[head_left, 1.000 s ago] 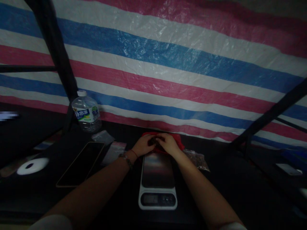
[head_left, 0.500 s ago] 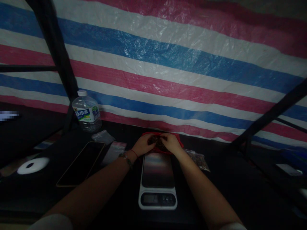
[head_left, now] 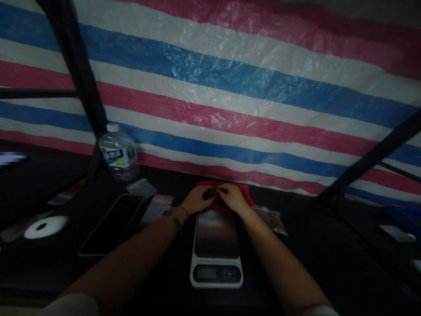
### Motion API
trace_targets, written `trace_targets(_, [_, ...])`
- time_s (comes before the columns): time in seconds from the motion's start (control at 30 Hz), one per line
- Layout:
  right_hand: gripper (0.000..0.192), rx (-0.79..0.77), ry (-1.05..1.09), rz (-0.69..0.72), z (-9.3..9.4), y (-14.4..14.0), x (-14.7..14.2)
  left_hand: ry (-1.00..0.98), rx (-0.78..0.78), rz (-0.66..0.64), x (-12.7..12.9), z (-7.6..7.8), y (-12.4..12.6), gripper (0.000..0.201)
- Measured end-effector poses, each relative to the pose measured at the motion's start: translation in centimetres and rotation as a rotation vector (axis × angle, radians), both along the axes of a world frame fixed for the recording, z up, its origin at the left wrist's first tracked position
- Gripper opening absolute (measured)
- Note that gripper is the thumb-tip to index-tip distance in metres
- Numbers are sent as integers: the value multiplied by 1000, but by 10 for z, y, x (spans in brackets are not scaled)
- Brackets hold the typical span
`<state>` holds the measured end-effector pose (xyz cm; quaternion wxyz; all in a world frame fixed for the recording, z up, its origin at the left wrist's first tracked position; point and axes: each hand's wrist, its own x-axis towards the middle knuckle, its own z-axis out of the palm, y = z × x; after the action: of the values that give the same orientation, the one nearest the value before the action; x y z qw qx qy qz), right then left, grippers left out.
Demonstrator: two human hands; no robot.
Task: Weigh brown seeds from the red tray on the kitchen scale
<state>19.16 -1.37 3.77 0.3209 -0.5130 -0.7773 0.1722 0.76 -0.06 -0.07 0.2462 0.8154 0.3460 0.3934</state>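
Observation:
A red bag or wrapper [head_left: 245,192] lies behind the kitchen scale [head_left: 216,237], holding small dark brown pieces [head_left: 211,193] too dim to name exactly. My left hand [head_left: 197,199] reaches into it from the left, fingers curled on some of the pieces. From the right, my right hand [head_left: 232,196] meets it with thumb and fingers pinched on the same brown pieces. The fingertips of both hands come close together. On the scale, the metal plate is bare and the display cannot be read.
Right of the red bag lies a clear bag of brown bits [head_left: 274,220]. On the left are a phone [head_left: 113,224], zip bags [head_left: 158,208], a large plastic bottle [head_left: 119,153] and a white oval object [head_left: 45,227]. Striped sheeting [head_left: 210,109] hangs behind the black table.
The fingers of my right hand have shifted slightly left, closer to my left fingertips, over the brown pieces. The scale and the other things stay put.

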Motion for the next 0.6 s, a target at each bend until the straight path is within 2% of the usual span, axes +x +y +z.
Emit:
trace_targets(0.2, [22, 41, 36, 28, 3, 0, -1, 16, 43, 74, -1, -1, 2, 47])
trace_targets(0.37, [26, 66, 101, 1, 8, -1, 1, 17, 70, 70, -4, 2, -1, 49])
trace_targets(0.47, [26, 42, 169, -28, 10, 0, 2, 0, 124, 39, -7, 10, -7, 54])
trace_targets(0.6, [26, 4, 242, -47, 10, 1, 3, 39, 167, -3, -6, 33, -21, 58])
